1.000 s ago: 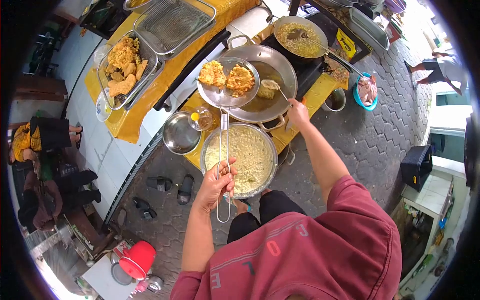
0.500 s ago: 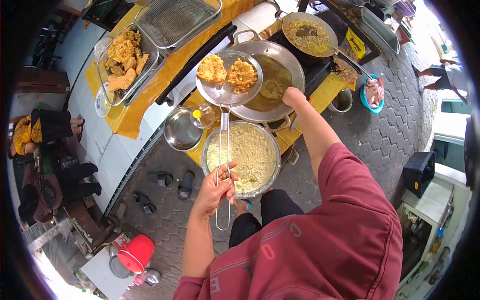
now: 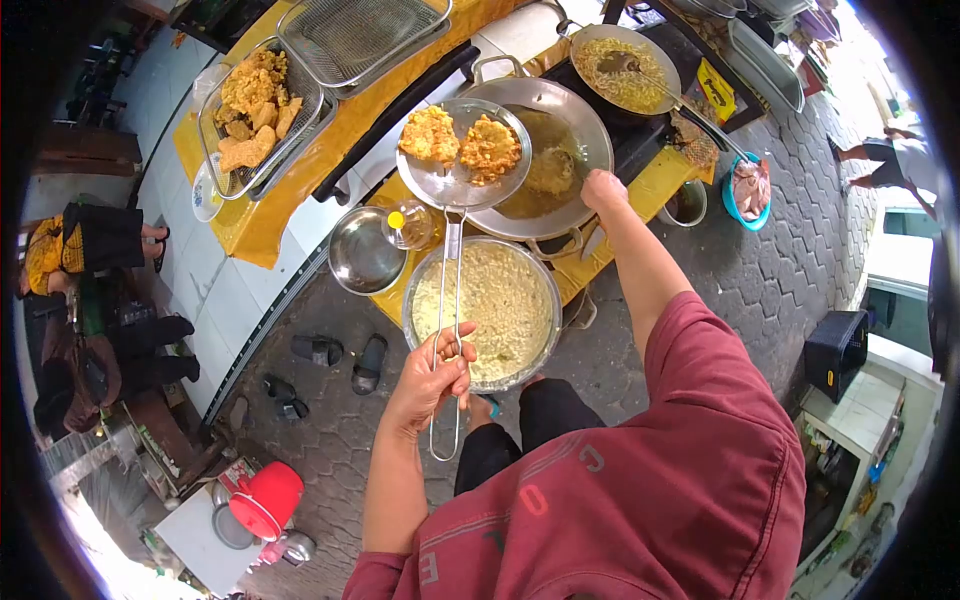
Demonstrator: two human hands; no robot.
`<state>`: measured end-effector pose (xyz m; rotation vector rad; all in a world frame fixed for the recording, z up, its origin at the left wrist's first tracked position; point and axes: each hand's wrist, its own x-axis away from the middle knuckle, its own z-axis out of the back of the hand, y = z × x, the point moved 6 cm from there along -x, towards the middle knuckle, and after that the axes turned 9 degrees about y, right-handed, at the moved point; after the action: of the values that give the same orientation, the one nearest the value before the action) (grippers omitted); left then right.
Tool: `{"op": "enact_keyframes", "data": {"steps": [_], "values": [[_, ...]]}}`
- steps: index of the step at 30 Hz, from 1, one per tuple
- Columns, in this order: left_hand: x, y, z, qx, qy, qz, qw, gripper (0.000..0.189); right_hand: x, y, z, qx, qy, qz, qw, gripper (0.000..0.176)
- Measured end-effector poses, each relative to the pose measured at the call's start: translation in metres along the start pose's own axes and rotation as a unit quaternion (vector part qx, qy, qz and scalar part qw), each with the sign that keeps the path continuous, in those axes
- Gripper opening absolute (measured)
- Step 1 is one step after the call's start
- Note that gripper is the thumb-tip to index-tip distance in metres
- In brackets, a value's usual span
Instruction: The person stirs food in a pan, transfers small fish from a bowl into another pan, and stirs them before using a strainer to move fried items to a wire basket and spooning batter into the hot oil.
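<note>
My left hand is closed around the long wire handle of a skimmer. Two golden fritters lie in its bowl, which overlaps the left side of a wide wok of oil. A paler fritter sits in that oil. My right hand is at the wok's right rim with its fingers curled; whatever they grip is hidden. Below the skimmer handle stands a large basin of pale, lumpy batter.
A wire basket of fried pieces and another basket stand upper left. An oil bottle is beside a metal bowl. Behind the wok is a pan of noodle-like food. Sandals lie on the paving.
My right hand has moved slightly right, from over the wok's inner edge to its rim. The skimmer, with both fritters in it, has shifted a little to the right.
</note>
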<state>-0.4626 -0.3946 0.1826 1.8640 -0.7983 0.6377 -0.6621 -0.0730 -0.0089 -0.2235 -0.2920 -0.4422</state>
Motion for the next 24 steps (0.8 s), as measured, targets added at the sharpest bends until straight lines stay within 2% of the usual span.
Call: {"op": "enact_keyframes", "data": {"steps": [3,6,8,9,11,12,13,14,16,18,20,22,24], "values": [[0.002,0.001,0.0,-0.005,-0.001,-0.001,1.0,0.046,0.01,-0.001,0.009,0.047,-0.009,0.018,0.999,0.03],[0.002,-0.001,0.003,-0.014,-0.018,-0.003,1.0,0.044,0.031,0.001,0.018,0.024,0.045,0.047,0.998,0.033],[0.002,-0.002,0.005,-0.05,-0.017,-0.011,0.999,0.043,0.047,0.01,0.024,-0.029,0.13,0.035,0.99,0.038],[0.003,-0.002,0.005,-0.053,-0.016,-0.014,0.998,0.043,0.048,0.018,0.012,-0.033,0.132,0.036,0.99,0.038],[0.003,-0.001,0.006,-0.084,-0.014,-0.018,0.996,0.046,0.042,0.042,-0.012,-0.205,0.186,0.023,0.961,0.037],[0.003,0.0,0.008,-0.085,-0.012,-0.024,0.996,0.046,0.047,0.043,-0.007,-0.209,0.188,0.027,0.959,0.037],[0.004,0.0,0.008,-0.086,-0.024,-0.019,0.996,0.046,0.055,0.051,-0.02,-0.396,0.049,-0.094,0.912,0.035],[0.005,0.001,0.009,-0.088,-0.035,-0.018,0.995,0.047,0.07,0.047,-0.032,-0.555,-0.097,-0.205,0.801,0.033],[0.015,0.007,0.011,-0.075,-0.043,-0.03,0.996,0.048,0.107,0.033,-0.008,-0.65,-0.102,-0.254,0.709,0.03],[0.033,0.016,0.014,-0.027,-0.085,-0.001,0.996,0.05,0.125,0.032,-0.008,-0.687,-0.137,-0.256,0.666,0.03],[0.051,0.027,0.029,0.0,-0.089,-0.014,0.996,0.051,0.143,0.034,-0.004,-0.698,-0.144,-0.239,0.66,0.03],[0.074,0.042,0.035,0.027,-0.142,-0.013,0.989,0.051,0.164,0.034,0.007,-0.714,-0.125,-0.23,0.649,0.03],[0.096,0.066,0.051,0.017,-0.123,-0.031,0.992,0.047,0.176,0.037,0.006,-0.728,-0.103,-0.233,0.636,0.032]]}}
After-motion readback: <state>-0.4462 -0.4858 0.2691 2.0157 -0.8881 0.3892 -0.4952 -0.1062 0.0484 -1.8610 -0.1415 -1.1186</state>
